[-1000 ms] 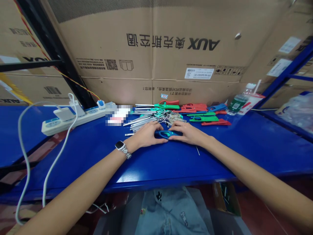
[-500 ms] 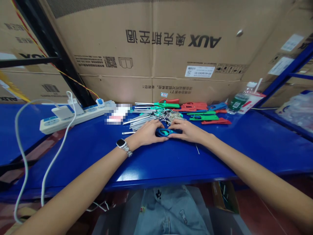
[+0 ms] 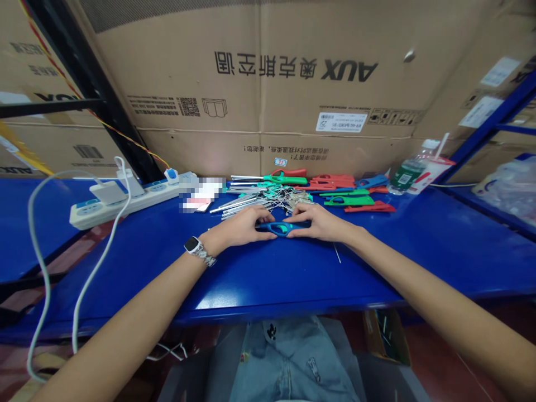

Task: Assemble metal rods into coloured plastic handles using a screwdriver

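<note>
A blue lighter-like casing with a green trigger part (image 3: 283, 228) lies level between my two hands, just above or on the blue table. My left hand (image 3: 247, 224) grips its left end between thumb and fingers. The right end is pinched by my right hand (image 3: 315, 223). Right behind them is a pile of metal rods (image 3: 240, 205) with thin wires (image 3: 287, 196). Green casings (image 3: 349, 200) and red casings (image 3: 371, 207) are laid out to the right of the pile.
A white power strip (image 3: 134, 204) with plugs and cables runs along the left. Near it lies a partly blurred phone (image 3: 203, 196). A plastic bottle (image 3: 408, 173) stands at the back right. A large cardboard box (image 3: 268, 95) walls off the rear of the table (image 3: 268, 285).
My left hand has shifted a little to the left along the blue casing, and more of the casing shows between my hands. The right hand is almost unmoved.
</note>
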The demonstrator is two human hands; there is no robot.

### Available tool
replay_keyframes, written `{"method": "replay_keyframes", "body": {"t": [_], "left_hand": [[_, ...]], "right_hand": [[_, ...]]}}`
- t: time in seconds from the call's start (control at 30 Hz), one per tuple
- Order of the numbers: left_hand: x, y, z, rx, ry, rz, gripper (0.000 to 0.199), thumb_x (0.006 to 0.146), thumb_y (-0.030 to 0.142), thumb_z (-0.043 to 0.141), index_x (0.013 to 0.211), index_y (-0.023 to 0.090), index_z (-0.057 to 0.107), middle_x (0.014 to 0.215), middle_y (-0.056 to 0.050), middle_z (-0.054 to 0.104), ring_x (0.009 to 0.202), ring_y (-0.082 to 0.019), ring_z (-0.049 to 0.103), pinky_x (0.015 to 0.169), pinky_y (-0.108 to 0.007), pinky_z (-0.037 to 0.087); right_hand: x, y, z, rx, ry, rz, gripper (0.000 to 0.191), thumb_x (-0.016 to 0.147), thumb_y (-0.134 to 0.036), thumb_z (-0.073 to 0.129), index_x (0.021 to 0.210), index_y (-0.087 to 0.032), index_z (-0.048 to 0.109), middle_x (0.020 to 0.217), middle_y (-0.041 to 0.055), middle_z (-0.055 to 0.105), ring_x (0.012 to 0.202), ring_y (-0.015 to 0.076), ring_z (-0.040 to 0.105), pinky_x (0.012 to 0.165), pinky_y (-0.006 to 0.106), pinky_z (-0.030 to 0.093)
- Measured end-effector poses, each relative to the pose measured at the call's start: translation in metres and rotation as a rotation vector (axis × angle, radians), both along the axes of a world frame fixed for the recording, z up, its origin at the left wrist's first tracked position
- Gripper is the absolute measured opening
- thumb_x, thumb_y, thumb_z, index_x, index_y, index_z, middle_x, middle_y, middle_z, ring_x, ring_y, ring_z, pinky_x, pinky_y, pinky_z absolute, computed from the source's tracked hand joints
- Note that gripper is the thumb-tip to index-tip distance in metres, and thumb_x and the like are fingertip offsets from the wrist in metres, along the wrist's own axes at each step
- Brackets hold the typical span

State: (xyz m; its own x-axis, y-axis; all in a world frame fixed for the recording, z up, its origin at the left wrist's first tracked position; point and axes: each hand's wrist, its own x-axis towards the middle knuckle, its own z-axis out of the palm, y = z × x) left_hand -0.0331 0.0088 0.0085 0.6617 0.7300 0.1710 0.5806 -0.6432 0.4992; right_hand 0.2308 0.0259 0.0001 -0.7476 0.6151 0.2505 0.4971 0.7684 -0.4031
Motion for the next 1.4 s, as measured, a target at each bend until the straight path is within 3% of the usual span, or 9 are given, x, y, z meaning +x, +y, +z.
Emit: {"method": "replay_keyframes", "body": {"t": [0.17, 0.53, 0.77, 0.9, 1.1, 1.23, 1.4], "left_hand": [[0.008, -0.002, -0.001, 0.056, 0.025, 0.022, 0.044, 0.085, 0.054, 0.073, 0.111, 0.018, 0.070, 0.105, -0.009, 0.067, 0.094, -0.023, 0.062, 0.081, -0.035, 0.048], [0.014, -0.008, -0.007, 0.145, 0.023, 0.068, 0.046, 0.087, 0.054, 0.074, 0.116, 0.019, 0.075, 0.101, -0.009, 0.063, 0.094, -0.025, 0.061, 0.083, -0.037, 0.048], [0.009, -0.007, -0.008, 0.126, 0.049, 0.048, 0.046, 0.089, 0.055, 0.069, 0.117, 0.019, 0.074, 0.104, -0.010, 0.064, 0.097, -0.027, 0.061, 0.087, -0.040, 0.049], [0.004, -0.006, -0.002, 0.037, 0.002, 0.070, 0.055, 0.080, 0.054, 0.078, 0.120, 0.017, 0.069, 0.111, -0.011, 0.067, 0.100, -0.026, 0.063, 0.088, -0.040, 0.050], [-0.012, -0.002, 0.010, -0.091, 0.035, 0.050, 0.026, 0.081, 0.033, 0.069, 0.102, 0.018, 0.071, 0.089, -0.005, 0.068, 0.080, -0.020, 0.060, 0.073, -0.033, 0.048], [-0.018, 0.000, 0.010, -0.077, 0.069, 0.099, 0.020, 0.077, 0.020, 0.060, 0.094, 0.017, 0.069, 0.085, -0.005, 0.067, 0.075, -0.018, 0.059, 0.069, -0.032, 0.045], [-0.018, 0.000, 0.011, -0.077, 0.110, 0.149, 0.018, 0.076, 0.017, 0.059, 0.091, 0.016, 0.069, 0.084, -0.005, 0.067, 0.073, -0.018, 0.060, 0.070, -0.031, 0.044]], "right_hand": [[-0.002, 0.002, 0.003, -0.011, -0.037, -0.008, 0.036, 0.088, -0.045, 0.075, 0.120, -0.028, 0.077, 0.097, 0.0067, 0.063, 0.089, 0.0213, 0.059, 0.080, 0.037, 0.050], [0.001, 0.000, -0.003, 0.045, -0.060, -0.028, 0.041, 0.092, -0.047, 0.071, 0.128, -0.028, 0.072, 0.101, 0.0076, 0.062, 0.091, 0.0217, 0.059, 0.079, 0.037, 0.050], [-0.001, -0.004, -0.001, 0.027, -0.022, -0.037, 0.040, 0.090, -0.045, 0.073, 0.124, -0.025, 0.074, 0.100, 0.0076, 0.062, 0.093, 0.0222, 0.061, 0.082, 0.038, 0.050], [-0.002, -0.006, -0.001, 0.015, -0.010, -0.045, 0.041, 0.089, -0.046, 0.074, 0.124, -0.024, 0.075, 0.102, 0.0079, 0.063, 0.094, 0.0220, 0.061, 0.083, 0.038, 0.050], [-0.003, -0.007, -0.001, -0.003, 0.015, -0.088, 0.040, 0.087, -0.045, 0.077, 0.122, -0.024, 0.076, 0.099, 0.0069, 0.063, 0.092, 0.0214, 0.061, 0.083, 0.038, 0.050], [-0.006, -0.012, 0.004, 0.013, -0.004, -0.104, 0.044, 0.086, -0.051, 0.076, 0.120, -0.023, 0.076, 0.102, 0.0081, 0.065, 0.094, 0.0226, 0.062, 0.085, 0.040, 0.050], [-0.021, -0.020, 0.010, 0.094, -0.055, -0.143, 0.051, 0.086, -0.057, 0.073, 0.123, -0.022, 0.071, 0.105, 0.0091, 0.067, 0.097, 0.0253, 0.063, 0.086, 0.040, 0.049]]}}
